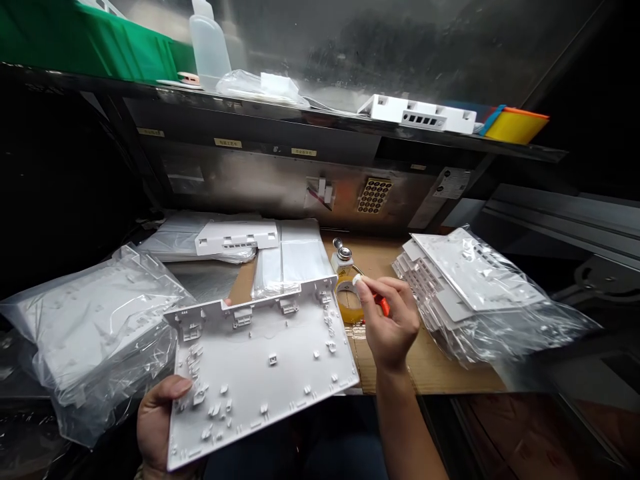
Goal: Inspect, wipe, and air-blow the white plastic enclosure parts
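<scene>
A white plastic housing panel [280, 347] is tilted toward me, showing clips and posts on its inner face. My left hand [159, 417] grips its lower left edge, thumb over the inside and the other fingers mostly hidden behind. To the right of the panel, my right hand [393, 320] is raised with thumb and forefinger pinched on a small white piece [357, 281], too small to name. An orange-red handle [384, 305] shows behind that hand; whether the hand touches it I cannot tell. Just beyond are a roll of yellow tape [349, 301] and a small metal-topped bottle [343, 257].
Bagged white panels lie in a left stack [100, 327] and a right stack [475, 273]. Clear plastic bags [303, 253] and another white housing [237, 237] lie at the back. The overhead shelf [320, 120] carries a green bin [95, 47], a squeeze bottle [209, 43] and a yellow container [517, 125].
</scene>
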A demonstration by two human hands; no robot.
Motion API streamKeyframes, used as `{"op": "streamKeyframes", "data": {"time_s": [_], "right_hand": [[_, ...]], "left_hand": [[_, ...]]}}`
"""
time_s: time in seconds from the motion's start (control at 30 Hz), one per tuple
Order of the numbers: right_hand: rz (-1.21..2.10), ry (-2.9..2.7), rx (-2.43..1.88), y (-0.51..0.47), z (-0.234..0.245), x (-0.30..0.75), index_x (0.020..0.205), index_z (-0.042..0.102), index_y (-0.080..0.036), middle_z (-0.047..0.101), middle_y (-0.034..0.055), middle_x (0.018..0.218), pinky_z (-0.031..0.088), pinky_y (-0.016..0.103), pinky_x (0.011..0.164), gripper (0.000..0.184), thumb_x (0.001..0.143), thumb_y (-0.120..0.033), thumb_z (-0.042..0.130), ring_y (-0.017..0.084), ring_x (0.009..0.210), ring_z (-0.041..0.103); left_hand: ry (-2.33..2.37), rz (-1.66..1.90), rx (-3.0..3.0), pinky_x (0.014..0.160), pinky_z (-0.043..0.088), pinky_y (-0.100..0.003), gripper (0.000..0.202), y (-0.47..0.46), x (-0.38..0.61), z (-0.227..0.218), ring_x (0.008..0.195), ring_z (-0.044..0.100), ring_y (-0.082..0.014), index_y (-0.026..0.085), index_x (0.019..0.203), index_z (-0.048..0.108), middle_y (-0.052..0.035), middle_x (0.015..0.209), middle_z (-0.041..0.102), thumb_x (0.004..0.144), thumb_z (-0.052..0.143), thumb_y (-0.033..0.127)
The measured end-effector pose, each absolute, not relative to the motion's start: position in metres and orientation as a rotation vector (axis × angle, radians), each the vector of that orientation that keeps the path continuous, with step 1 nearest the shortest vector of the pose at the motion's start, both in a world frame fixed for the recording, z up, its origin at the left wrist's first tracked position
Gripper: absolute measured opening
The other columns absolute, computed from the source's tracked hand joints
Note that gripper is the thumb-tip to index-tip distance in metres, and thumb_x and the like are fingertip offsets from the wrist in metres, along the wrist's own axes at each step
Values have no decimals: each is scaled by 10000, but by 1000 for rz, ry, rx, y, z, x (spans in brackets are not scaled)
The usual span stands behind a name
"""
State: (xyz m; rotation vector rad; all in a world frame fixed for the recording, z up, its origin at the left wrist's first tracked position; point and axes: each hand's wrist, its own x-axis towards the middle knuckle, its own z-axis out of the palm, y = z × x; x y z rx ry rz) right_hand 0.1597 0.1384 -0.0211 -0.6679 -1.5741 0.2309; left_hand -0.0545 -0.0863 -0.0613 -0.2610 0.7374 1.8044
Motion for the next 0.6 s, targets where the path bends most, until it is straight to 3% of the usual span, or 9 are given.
{"op": "streamKeyframes", "data": {"time_s": [0.13, 0.23, 0.33, 0.47, 0.6], "right_hand": [[182, -1695, -520, 130, -22, 154, 1142, 772, -270, 690, 37, 993, 629, 361, 785, 285, 921, -93, 736, 175, 878, 698], [127, -1764, -470, 134, -30, 151, 1132, 779, -256, 690, 41, 963, 625, 354, 774, 289, 909, -75, 744, 170, 844, 691], [148, -1830, -459, 142, -38, 154, 1078, 786, -219, 691, 52, 929, 616, 347, 744, 235, 903, -67, 743, 174, 828, 682], [184, -1904, -454, 145, -41, 165, 1022, 786, -209, 695, 45, 891, 607, 355, 719, 209, 872, -64, 770, 179, 799, 677], [179, -1843, -453, 145, -39, 171, 1092, 782, -252, 699, 38, 949, 615, 369, 773, 299, 869, -54, 767, 182, 848, 690]], "left_hand": [[633, 1802, -48, 970, 601, -600, 321, -83, -56, -68, 1163, 718, -401, 404, 639, 786, 87, 861, 823, 658, 577, 161], [384, 1809, 284, 1098, 494, -641, 455, -81, -60, -75, 1266, 660, -390, 325, 939, 837, 31, 1024, 832, 704, 520, 98], [366, 1790, 299, 1139, 443, -635, 563, -78, -62, -78, 1288, 644, -379, 226, 1193, 782, -44, 1131, 817, 746, 489, 48], [578, 1827, 74, 1104, 482, -631, 660, -72, -59, -72, 1237, 675, -400, 197, 1289, 737, -83, 1127, 815, 696, 499, 30], [570, 1856, 103, 1080, 498, -640, 707, -67, -52, -62, 1237, 672, -408, 216, 1303, 736, -77, 1120, 817, 659, 504, 39]]}}
